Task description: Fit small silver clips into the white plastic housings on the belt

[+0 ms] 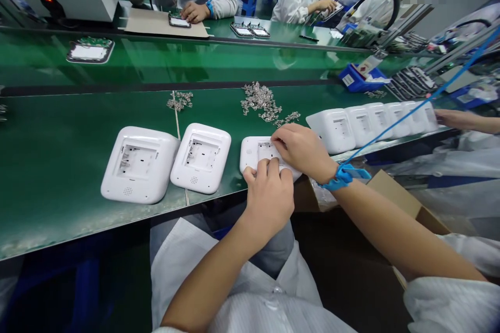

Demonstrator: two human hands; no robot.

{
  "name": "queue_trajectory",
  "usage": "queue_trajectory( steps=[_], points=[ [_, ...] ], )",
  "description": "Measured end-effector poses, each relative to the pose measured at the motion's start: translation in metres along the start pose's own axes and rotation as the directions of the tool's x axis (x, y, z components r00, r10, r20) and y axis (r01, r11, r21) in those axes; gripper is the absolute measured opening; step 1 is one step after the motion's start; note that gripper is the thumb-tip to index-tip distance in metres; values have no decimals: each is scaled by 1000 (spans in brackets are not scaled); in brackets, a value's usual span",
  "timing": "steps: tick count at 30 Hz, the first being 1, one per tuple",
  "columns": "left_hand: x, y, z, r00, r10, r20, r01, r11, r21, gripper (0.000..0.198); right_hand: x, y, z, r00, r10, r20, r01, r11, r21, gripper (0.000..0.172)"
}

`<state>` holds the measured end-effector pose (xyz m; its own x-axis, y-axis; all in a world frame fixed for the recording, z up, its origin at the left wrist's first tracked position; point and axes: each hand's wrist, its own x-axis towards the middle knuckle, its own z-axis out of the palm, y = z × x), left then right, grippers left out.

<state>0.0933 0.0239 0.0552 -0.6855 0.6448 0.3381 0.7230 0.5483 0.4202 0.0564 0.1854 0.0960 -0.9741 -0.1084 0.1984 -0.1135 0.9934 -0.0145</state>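
A white plastic housing (250, 150) with a recessed compartment lies at the bench's front edge, partly covered by my hands. My left hand (270, 192) grips its near side, fingers curled over the face and thumb by the left corner. Over the compartment, the fingertips of my right hand (299, 148) are pinched together; whatever is between them is too small to make out. A blue wrist strap (339, 177) with a cord circles my right wrist. Just beyond the housing lies a heap of small metal contact pieces (260, 100). Two similar housings, a middle one (201, 158) and a left one (138, 166), rest to the left.
Several white housings (339, 132) lean in a row at the right, where a neighbour's hand (455, 118) touches the end. A smaller metal pile (180, 100) lies left. Beyond are a blue bin (361, 79), a framed circuit board (90, 51) and co-workers. A cardboard box (402, 200) stands below.
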Motion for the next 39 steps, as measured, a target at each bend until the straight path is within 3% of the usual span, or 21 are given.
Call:
queue_trajectory(
  steps=[3,14,21,29,33,35,37,39],
  points=[
    [0,2,0,1000,-23,5,23,1000,0,15,0,-1,-2,999,0,46,-1,1000,2,22],
    [1,-2,1,998,-51,45,53,998,-45,22,6,1,2,996,79,34,-83,986,143,14],
    [0,-4,3,998,-59,4,60,996,-66,19,-8,-3,6,988,152,-39,-149,987,56,16],
    [-1,-3,2,998,-60,10,61,995,-74,21,-11,0,12,995,74,-65,-73,997,24,20],
    [-1,-3,1,997,-73,18,74,994,-83,23,-7,3,3,993,-96,67,96,995,2,23],
    [-1,-4,1,997,-73,16,74,993,-89,22,-8,6,-5,994,-108,-6,108,992,62,23],
    [-1,-5,1,999,-54,1,54,995,-87,21,-13,9,-12,985,-32,-171,51,993,108,17],
    [-3,-5,2,999,-40,-17,39,996,-78,20,-21,10,-16,971,28,-237,-8,997,82,7]
  ],
)
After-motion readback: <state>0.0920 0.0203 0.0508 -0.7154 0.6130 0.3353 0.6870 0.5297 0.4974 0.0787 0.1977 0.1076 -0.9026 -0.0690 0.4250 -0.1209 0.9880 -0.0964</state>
